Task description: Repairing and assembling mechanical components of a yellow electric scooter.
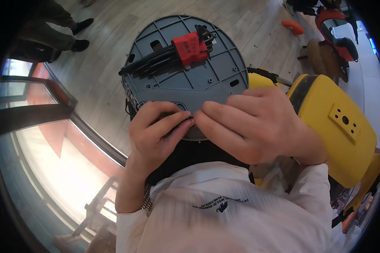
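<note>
Two hands — left hand, right hand — fingertips pinching one grey ribbed plate edge; one hex-key set atop.

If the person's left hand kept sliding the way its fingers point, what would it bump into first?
The left hand points right, toward the right hand. Their fingertips already nearly meet at the near edge of the grey ribbed plate, so it would most likely hit the right hand's fingers first; depth is hard to judge.

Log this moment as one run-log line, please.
left hand: fingertips on near edge of round grey ribbed plastic panel | right hand: same edge, fingertips meeting left | black hex-key set in red holder: lying on panel
</note>
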`<act>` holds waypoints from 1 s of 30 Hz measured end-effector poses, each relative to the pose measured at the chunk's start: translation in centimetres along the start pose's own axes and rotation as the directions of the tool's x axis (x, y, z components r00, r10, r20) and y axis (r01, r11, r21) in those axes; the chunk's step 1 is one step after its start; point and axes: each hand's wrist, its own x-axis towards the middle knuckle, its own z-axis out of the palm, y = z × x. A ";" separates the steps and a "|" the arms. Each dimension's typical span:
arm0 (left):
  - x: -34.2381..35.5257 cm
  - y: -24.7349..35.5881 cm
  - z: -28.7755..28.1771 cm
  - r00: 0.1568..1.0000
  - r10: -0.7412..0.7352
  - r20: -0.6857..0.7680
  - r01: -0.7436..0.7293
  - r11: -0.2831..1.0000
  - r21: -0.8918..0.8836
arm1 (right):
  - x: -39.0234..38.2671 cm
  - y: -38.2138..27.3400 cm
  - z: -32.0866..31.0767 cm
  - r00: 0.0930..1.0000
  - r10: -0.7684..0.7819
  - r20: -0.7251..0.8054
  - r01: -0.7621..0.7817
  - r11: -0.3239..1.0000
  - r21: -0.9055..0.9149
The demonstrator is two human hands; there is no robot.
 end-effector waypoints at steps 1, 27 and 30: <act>-0.1 -0.1 0.0 1.000 -0.017 0.007 0.017 0.999 -0.027 | 0.1 0.0 -0.2 0.999 -0.002 0.047 0.003 1.000 -0.021; 0.2 -0.5 0.2 1.000 -0.002 -0.021 0.000 0.995 -0.102 | 3.2 1.0 -2.0 0.958 -0.056 0.282 0.039 0.997 0.069; 0.5 -0.3 0.1 1.000 0.011 -0.001 -0.011 0.995 -0.099 | 3.4 0.5 -1.5 0.954 -0.090 0.287 0.060 0.992 0.109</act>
